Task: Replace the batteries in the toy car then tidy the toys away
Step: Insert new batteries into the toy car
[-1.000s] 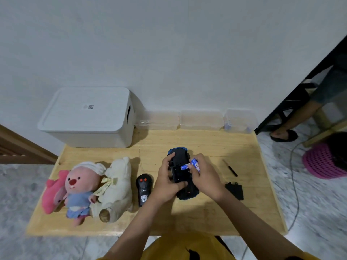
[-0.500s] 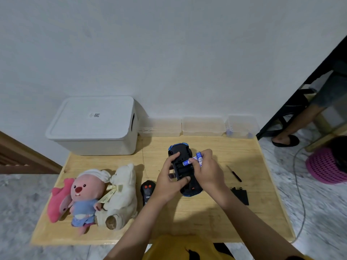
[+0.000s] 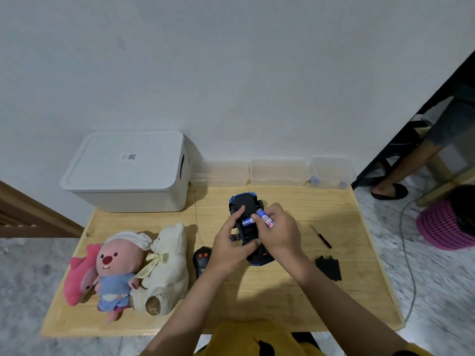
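Head view: a blue-and-black plastic toy car [image 3: 248,228] is lying upside down near the middle of the pale wooden table [image 3: 282,304], gripped by the left hand [image 3: 232,246] – thumb under the near end, fingers over the chassis. One blue-and-white cylindrical battery [image 3: 247,222] is seated in the open compartment; a second such battery [image 3: 266,217] is pinched by the right hand [image 3: 279,231] just above it. A black battery cover [image 3: 328,268] and small screwdriver [image 3: 321,236] are lying toward the right edge.

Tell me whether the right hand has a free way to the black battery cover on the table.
Probably yes. The black battery cover lies alone on the table, beside the right hand with nothing between, but that hand holds a battery it must set down first.
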`<state>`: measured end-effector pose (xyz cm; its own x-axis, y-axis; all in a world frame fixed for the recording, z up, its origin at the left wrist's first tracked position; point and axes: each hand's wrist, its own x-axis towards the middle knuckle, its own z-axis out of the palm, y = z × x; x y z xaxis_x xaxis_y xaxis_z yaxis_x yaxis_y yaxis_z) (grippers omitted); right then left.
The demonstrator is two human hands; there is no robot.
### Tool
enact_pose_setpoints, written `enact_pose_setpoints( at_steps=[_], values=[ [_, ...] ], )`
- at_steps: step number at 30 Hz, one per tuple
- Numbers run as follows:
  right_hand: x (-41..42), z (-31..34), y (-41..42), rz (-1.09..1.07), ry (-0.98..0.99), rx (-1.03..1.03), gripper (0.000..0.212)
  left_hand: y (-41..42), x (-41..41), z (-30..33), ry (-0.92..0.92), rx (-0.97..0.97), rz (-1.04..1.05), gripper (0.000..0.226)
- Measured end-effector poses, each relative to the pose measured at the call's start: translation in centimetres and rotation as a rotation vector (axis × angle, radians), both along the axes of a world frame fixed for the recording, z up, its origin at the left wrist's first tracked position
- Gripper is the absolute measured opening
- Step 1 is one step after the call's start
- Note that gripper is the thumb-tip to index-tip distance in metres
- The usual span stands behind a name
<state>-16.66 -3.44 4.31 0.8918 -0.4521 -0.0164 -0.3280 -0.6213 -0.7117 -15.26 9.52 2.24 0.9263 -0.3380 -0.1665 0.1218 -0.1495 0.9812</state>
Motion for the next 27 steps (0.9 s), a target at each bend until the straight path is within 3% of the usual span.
enact_pose_setpoints(
  at_steps=[5, 20, 24, 27],
  values=[
    [0.4, 0.1, 0.3, 0.013, -0.041, 0.035, 0.018, 0.1, 0.0, 0.3, -0.004, 0.000, 0.014, 0.075],
    [1.4, 0.3, -0.1, 0.178, -0.099, -0.193, 0.024, 0.7, -0.2, 0.9, -0.002, 0.026, 0.005, 0.074],
    [1.6, 0.6, -0.8, 0.185, -0.039, -0.011, 0.017, 0.4, -0.2, 1.0, 0.017, 0.038, 0.005, 0.074],
    [1.7, 0.7, -1.7, 0.164, -0.065, 0.193, 0.026, 0.3, 0.1, 1.3, 0.020, 0.030, 0.034, 0.074]
  ],
)
